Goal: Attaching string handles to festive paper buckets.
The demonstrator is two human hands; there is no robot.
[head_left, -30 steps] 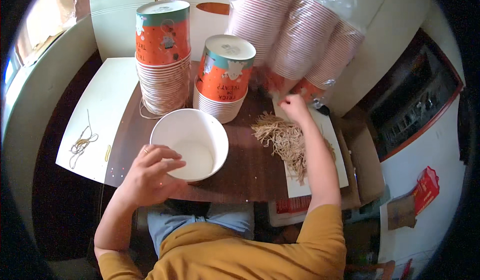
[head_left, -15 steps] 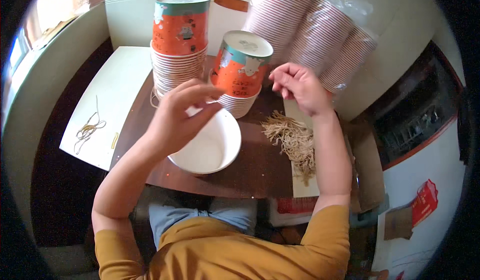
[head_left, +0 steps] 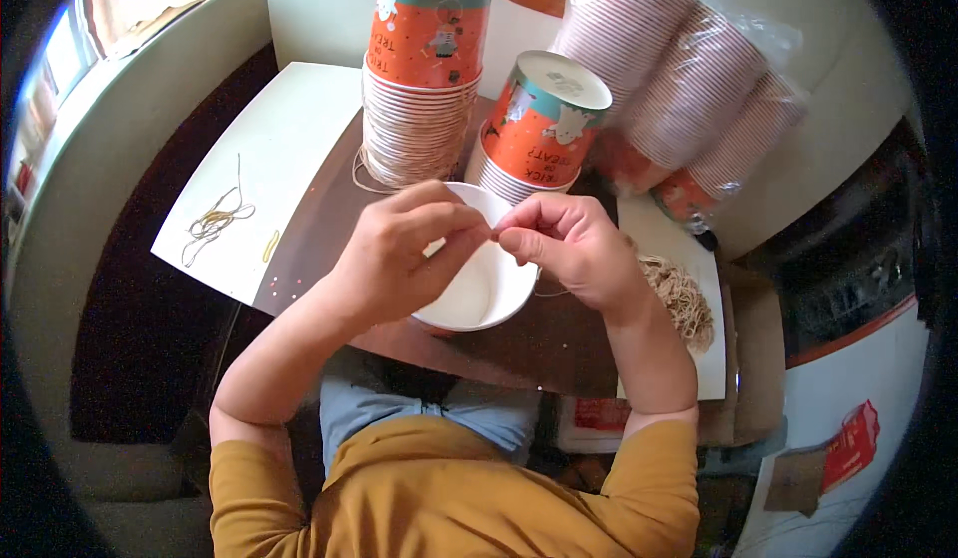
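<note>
My left hand (head_left: 394,254) and my right hand (head_left: 574,254) meet fingertip to fingertip over the rim of a white-lined paper bucket (head_left: 464,303), which stands mouth up near the table's front edge. Both hands are closed in a pinch. A thin pale cord (head_left: 557,293) hangs below my right hand beside the bucket; its end between the fingers is hidden. What my left fingertips pinch is too small to make out. Just behind stands a short stack of upside-down orange and green buckets (head_left: 539,149).
A taller stack of the same buckets (head_left: 429,39), with cord wound round its lower part, stands behind left. Plastic-wrapped bucket stacks (head_left: 689,79) lean at the back right. A pile of pale cords (head_left: 681,303) lies on the right, loose cords (head_left: 215,221) on the left white board.
My right hand has moved left and down, bringing a thin cord to the bucket, and now meets my left hand. The whole view has shifted, so things sit further right.
</note>
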